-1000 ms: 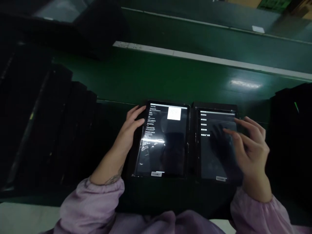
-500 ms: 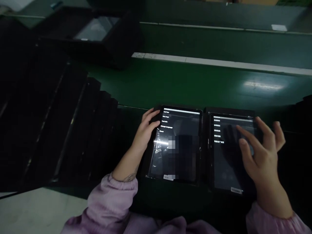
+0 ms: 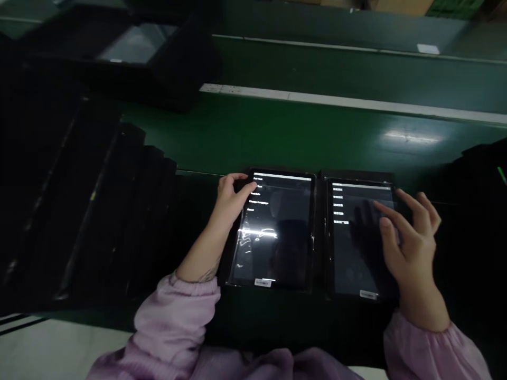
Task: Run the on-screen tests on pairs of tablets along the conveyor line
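Note:
Two lit tablets lie side by side on dark boxes, each showing a text menu on a black screen. At the upper left edge of the left tablet is my left hand, its thumb over the second menu line and its fingers apart, holding nothing. My right hand hovers over the right side of the right tablet, empty, with fingers spread and the index finger pointing at the screen. A small label sits at the left tablet's bottom edge, and another on the right one.
A row of dark boxes leans at the left. Behind it an open black box holds a tablet. A green surface with a white strip runs across the back. More dark objects stand at the right edge.
My left thumb has moved onto the left tablet's menu, at the second line. The whole view has shifted, so the tablets and boxes appear further left. My right hand keeps hovering.

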Motion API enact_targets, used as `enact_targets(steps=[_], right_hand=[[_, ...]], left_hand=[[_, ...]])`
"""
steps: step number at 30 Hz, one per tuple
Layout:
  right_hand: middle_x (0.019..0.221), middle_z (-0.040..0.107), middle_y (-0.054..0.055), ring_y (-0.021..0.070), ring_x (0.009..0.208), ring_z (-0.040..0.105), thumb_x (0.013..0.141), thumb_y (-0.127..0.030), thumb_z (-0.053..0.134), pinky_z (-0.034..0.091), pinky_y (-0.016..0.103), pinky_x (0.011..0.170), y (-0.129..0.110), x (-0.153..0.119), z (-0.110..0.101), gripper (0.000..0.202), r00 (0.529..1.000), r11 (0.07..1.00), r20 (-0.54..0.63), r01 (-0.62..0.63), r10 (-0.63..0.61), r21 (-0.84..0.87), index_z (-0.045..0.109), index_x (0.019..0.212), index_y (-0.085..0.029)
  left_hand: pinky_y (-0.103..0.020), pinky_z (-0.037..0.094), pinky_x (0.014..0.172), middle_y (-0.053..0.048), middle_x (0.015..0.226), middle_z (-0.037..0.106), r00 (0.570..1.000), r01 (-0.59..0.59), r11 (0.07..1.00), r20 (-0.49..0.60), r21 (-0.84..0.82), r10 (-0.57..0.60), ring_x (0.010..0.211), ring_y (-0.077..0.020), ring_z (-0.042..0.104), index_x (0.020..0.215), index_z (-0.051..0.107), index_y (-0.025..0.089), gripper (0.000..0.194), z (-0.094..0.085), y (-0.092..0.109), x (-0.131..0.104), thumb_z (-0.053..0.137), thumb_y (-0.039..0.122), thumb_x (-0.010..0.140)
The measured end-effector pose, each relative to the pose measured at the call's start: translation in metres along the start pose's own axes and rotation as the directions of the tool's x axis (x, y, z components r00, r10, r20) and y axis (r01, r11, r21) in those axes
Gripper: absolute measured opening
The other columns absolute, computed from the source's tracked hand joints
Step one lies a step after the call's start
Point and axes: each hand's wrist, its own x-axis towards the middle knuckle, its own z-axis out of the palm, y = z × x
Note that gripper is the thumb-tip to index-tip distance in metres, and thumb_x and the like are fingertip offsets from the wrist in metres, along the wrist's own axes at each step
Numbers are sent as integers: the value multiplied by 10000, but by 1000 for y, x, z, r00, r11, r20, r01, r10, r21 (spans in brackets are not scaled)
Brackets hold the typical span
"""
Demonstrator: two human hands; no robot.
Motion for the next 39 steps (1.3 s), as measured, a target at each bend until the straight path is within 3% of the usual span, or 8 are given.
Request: enact_targets(steps=[10,22,31,36,39], right_hand=[[1725,321,96,496,1632,105,1102,-423,472,199,801,1265,0,2,12,410,980,996,200,3,16,-93,719,1376,-244],[1694,390,92,465,1627,182,1109,-425,462,213,797,1264,1,0,3,394,989,997,140,-36,44,-62,735,1347,-269],[1767,260,62,466,1657,44,1114,-491,422,165,812,1272,10,13,1,451,944,997,329,-11,36,-79,706,1406,-295],[1769,272,19,430,1664,70,1116,-499,403,195,771,1290,16,17,-13,451,955,997,290,-53,68,-58,730,1371,-322],[1760,306,-11,413,1664,108,1110,-537,399,227,749,1294,27,20,-25,456,924,994,369,-106,101,-6,739,1358,-359]], left_hand=[[-481,335,1283,-81,1372,563,1000,-19,992,-3,-122,18,1415,-338,500,1018,711,278,315,-2,-6,1,743,434,747],[-458,337,1292,-79,1336,616,996,-88,979,-6,-182,88,1466,-338,460,988,764,281,361,-4,-6,-2,737,484,691],[-501,258,1334,-68,1402,592,991,-123,979,34,-166,130,1507,-354,425,1061,777,286,367,-8,-10,-1,722,468,747],[-537,209,1346,-89,1387,580,992,-118,973,24,-200,125,1509,-376,415,1053,770,245,362,-6,-6,-2,719,432,747],[-542,220,1342,-88,1378,582,992,-110,973,38,-202,120,1509,-377,404,1052,771,243,352,-7,-3,-3,735,409,743]])
